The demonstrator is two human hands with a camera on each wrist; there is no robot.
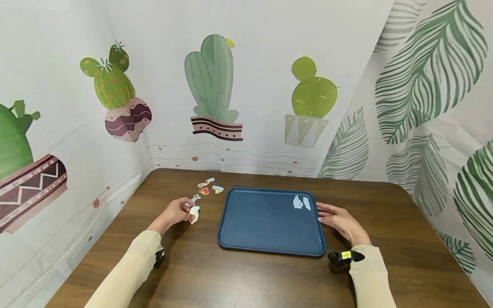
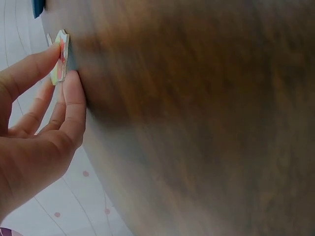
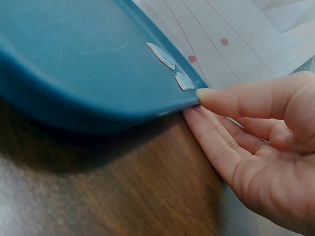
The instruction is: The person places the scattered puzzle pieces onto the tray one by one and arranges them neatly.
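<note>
Puzzle piece point(image 2: 61, 56) — printed face half-hidden by left hand point(image 1: 175, 212)

A small flat puzzle piece point(image 1: 194, 212), pale on one face and coloured on the other, stands on edge on the brown table, left of a blue tray point(image 1: 265, 239). Two pale pieces point(image 1: 301, 202) lie flat in the tray's far right corner.

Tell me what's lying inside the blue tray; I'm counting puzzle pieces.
Two pale pieces lie side by side in the blue tray, near its far right corner, printed sides hidden. The right hand touches that rim. Nothing else shows inside.
</note>
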